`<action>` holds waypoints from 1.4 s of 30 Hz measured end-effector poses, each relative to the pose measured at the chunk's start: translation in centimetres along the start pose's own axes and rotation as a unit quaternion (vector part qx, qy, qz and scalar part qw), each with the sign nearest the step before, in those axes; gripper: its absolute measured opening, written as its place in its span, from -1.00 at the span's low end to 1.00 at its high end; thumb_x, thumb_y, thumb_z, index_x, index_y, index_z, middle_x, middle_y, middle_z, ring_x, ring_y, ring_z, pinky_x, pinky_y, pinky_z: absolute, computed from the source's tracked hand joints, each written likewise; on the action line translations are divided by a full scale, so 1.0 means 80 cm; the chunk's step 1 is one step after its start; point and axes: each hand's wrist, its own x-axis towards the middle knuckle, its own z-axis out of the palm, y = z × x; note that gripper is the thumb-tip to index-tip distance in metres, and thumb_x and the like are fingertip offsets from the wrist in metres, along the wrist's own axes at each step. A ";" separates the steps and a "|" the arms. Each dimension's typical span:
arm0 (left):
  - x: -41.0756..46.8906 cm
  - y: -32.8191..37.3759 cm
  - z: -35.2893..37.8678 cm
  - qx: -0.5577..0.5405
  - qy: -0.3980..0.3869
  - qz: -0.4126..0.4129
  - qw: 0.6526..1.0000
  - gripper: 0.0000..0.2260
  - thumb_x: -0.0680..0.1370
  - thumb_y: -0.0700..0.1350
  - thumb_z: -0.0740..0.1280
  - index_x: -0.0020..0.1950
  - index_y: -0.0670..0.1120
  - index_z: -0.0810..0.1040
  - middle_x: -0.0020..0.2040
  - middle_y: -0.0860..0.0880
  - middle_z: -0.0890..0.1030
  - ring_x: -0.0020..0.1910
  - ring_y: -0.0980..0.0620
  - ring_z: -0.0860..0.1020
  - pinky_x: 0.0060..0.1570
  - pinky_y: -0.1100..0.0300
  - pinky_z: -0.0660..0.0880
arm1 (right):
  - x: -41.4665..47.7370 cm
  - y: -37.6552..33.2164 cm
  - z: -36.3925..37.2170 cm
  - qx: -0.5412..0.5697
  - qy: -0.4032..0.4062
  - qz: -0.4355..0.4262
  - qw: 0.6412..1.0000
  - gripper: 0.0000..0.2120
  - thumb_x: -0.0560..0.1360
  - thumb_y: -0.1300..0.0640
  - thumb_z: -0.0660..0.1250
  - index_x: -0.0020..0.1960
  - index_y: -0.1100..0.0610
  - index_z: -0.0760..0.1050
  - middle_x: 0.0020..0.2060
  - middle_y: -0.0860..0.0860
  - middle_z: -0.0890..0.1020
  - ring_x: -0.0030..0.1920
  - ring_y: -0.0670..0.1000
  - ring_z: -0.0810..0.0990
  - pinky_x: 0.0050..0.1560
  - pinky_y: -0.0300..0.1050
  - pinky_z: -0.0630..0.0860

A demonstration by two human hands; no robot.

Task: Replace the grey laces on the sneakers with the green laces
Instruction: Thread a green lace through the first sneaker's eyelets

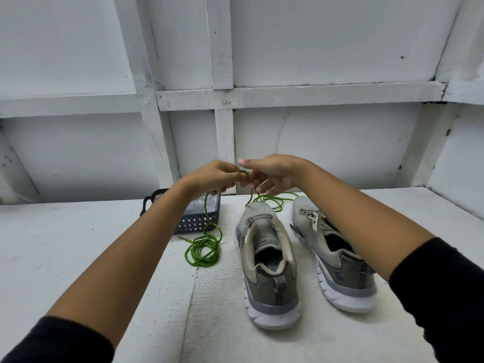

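- The green lace (243, 172) is held in the air between both hands, above the far part of the surface (104, 258). Only a small green loop of it shows where the hands meet.
- The left hand (209, 176) has its fingers curled and pinches the lace at its fingertips. A strand hangs from this hand down to a loose coil (212, 242) on the surface, just left of the sneakers.
- The right hand (269, 174) has its thumb stretched towards the left hand and its other fingers curled beneath, closed on the lace. The exact point of contact is hidden behind the fingers.
- A thin strand drops from under the right hand to green loops (273, 199) lying on the surface just beyond the toes of the sneakers.
- I cannot tell whether the coil and the loops belong to one lace or to two, because the hands cover the join.
- The left sneaker (267, 258) stands upright with its heel towards the camera and its tongue and opening in full view.
- The right sneaker (337, 279) stands just beside it. The right forearm crosses over it and hides part of its opening and outer side.
- A dark basket (195, 225) with a handle sits behind the coil. The left forearm covers part of it, and its pale contents are too unclear to name.
- Black sleeves (65, 341) are cut off by the lower corners.
- A white panelled wall (327, 48) rises behind the surface.
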 end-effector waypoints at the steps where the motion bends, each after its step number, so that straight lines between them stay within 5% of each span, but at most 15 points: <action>1: 0.001 0.002 0.002 0.008 -0.001 0.007 1.000 -0.81 0.59 -0.07 0.26 -0.17 -0.05 0.58 -0.38 0.01 0.39 -0.49 0.16 0.31 -0.52 0.38 0.25 | 0.002 -0.001 0.003 0.032 0.006 -0.005 0.999 -0.62 0.58 -0.14 0.17 -0.21 0.12 0.51 -0.42 -0.06 0.49 -0.43 -0.13 0.42 -0.45 -0.33 0.32; 4: 0.002 0.001 0.001 -0.018 -0.007 -0.008 1.000 -0.77 0.59 0.01 0.26 -0.11 -0.09 0.60 -0.41 0.05 0.35 -0.47 0.14 0.28 -0.49 0.35 0.23 | 0.005 0.000 0.001 0.115 0.069 -0.018 0.991 -0.74 0.59 0.08 0.21 -0.24 0.13 0.46 -0.40 -0.04 0.44 -0.43 -0.13 0.37 -0.54 -0.36 0.29; 6: 0.003 -0.005 -0.001 -0.135 -0.008 -0.040 0.990 -0.75 0.61 -0.02 0.21 -0.11 -0.13 0.57 -0.42 0.04 0.30 -0.49 0.14 0.23 -0.51 0.33 0.17 | 0.004 0.003 -0.006 0.179 0.117 -0.036 0.976 -0.74 0.60 0.14 0.19 -0.24 0.15 0.46 -0.39 -0.02 0.43 -0.43 -0.12 0.37 -0.56 -0.37 0.29; 10: 0.006 -0.010 -0.006 -0.463 0.043 -0.087 0.881 -0.74 0.63 -0.12 0.08 -0.21 -0.11 0.43 -0.47 0.04 0.32 -0.53 0.13 0.26 -0.55 0.33 0.20 | -0.006 0.016 -0.023 0.233 0.165 -0.089 0.954 -0.78 0.59 0.14 0.22 -0.21 0.13 0.50 -0.32 0.00 0.51 -0.36 -0.10 0.45 -0.40 -0.29 0.37; 13: 0.013 0.002 -0.005 -0.600 0.076 -0.085 0.792 -0.74 0.63 -0.15 0.03 -0.24 -0.11 0.35 -0.49 0.03 0.33 -0.57 0.13 0.29 -0.57 0.36 0.22 | -0.012 0.027 -0.019 0.190 0.088 -0.132 0.969 -0.83 0.58 0.11 0.22 -0.12 0.12 0.53 -0.17 0.02 0.60 -0.18 -0.03 0.54 -0.20 -0.15 0.45; 16: 0.022 0.018 -0.001 -0.635 0.076 -0.089 0.764 -0.72 0.63 -0.16 0.00 -0.25 -0.11 0.32 -0.49 0.02 0.33 -0.58 0.13 0.29 -0.57 0.38 0.23 | -0.009 0.039 -0.001 0.173 -0.014 -0.149 0.973 -0.82 0.58 0.08 0.20 -0.08 0.10 0.54 -0.06 0.02 0.63 -0.01 0.01 0.56 -0.06 -0.06 0.49; 20: 0.034 0.025 0.004 -0.632 0.095 -0.101 0.763 -0.70 0.64 -0.16 -0.02 -0.27 -0.11 0.31 -0.53 0.01 0.33 -0.62 0.12 0.29 -0.57 0.40 0.22 | -0.008 0.049 0.014 0.176 -0.094 -0.150 0.968 -0.79 0.60 0.07 0.16 -0.07 0.08 0.55 -0.03 0.00 0.65 0.00 -0.03 0.60 -0.05 -0.09 0.46; 23: 0.033 0.022 0.007 -0.620 0.119 -0.102 0.769 -0.68 0.65 -0.09 -0.01 -0.23 -0.13 0.36 -0.46 -0.02 0.40 -0.52 0.10 0.38 -0.50 0.35 0.35 | -0.009 0.052 0.018 0.157 -0.071 -0.159 0.972 -0.79 0.59 0.08 0.18 -0.08 0.09 0.56 -0.06 -0.03 0.65 -0.05 -0.07 0.60 -0.10 -0.13 0.44; 26: 0.027 0.003 0.015 -0.504 0.126 -0.134 0.844 -0.60 0.65 0.09 0.01 0.09 -0.22 0.44 -0.13 -0.14 0.52 -0.11 -0.04 0.52 -0.10 0.09 0.52 | -0.012 0.049 0.016 0.201 -0.020 -0.179 0.963 -0.79 0.59 0.09 0.19 -0.10 0.10 0.57 -0.09 -0.02 0.63 -0.07 -0.05 0.58 -0.14 -0.15 0.43; 28: 0.020 -0.011 0.028 -0.429 0.116 -0.158 0.882 -0.60 0.65 0.09 0.00 0.14 -0.22 0.42 -0.06 -0.15 0.51 -0.05 -0.07 0.50 0.00 0.03 0.49 | -0.014 0.046 0.012 0.228 0.026 -0.191 0.954 -0.79 0.59 0.09 0.19 -0.09 0.10 0.57 -0.08 -0.02 0.62 -0.09 -0.05 0.56 -0.23 -0.22 0.47; 32: 0.000 -0.016 0.054 -0.376 0.081 -0.149 0.911 -0.81 0.61 -0.17 0.16 -0.07 -0.15 0.55 -0.18 -0.05 0.55 -0.19 0.03 0.51 -0.13 0.15 0.46 | -0.010 0.047 0.009 0.195 0.097 -0.199 0.955 -0.79 0.58 0.03 0.20 -0.11 0.01 0.58 -0.08 -0.13 0.65 -0.04 -0.08 0.50 -0.19 -0.14 0.36; 37: -0.008 -0.012 0.064 -0.426 0.035 -0.103 0.898 -0.86 0.59 -0.19 0.24 -0.09 -0.13 0.58 -0.18 -0.03 0.61 -0.22 0.08 0.58 -0.17 0.18 0.51 | -0.003 0.049 0.016 0.202 0.098 -0.188 0.956 -0.78 0.57 -0.01 0.21 -0.14 -0.02 0.60 -0.08 -0.18 0.67 0.07 -0.08 0.52 0.07 0.06 0.27; 42: -0.006 -0.012 0.064 -0.440 0.032 -0.108 0.891 -0.90 0.54 -0.19 0.31 -0.15 -0.08 0.59 -0.32 0.05 0.63 -0.31 0.16 0.58 -0.26 0.24 0.52 | 0.003 0.051 0.023 0.218 0.089 -0.191 0.953 -0.77 0.57 -0.01 0.21 -0.15 -0.01 0.60 -0.10 -0.17 0.67 0.03 -0.10 0.54 0.08 0.09 0.29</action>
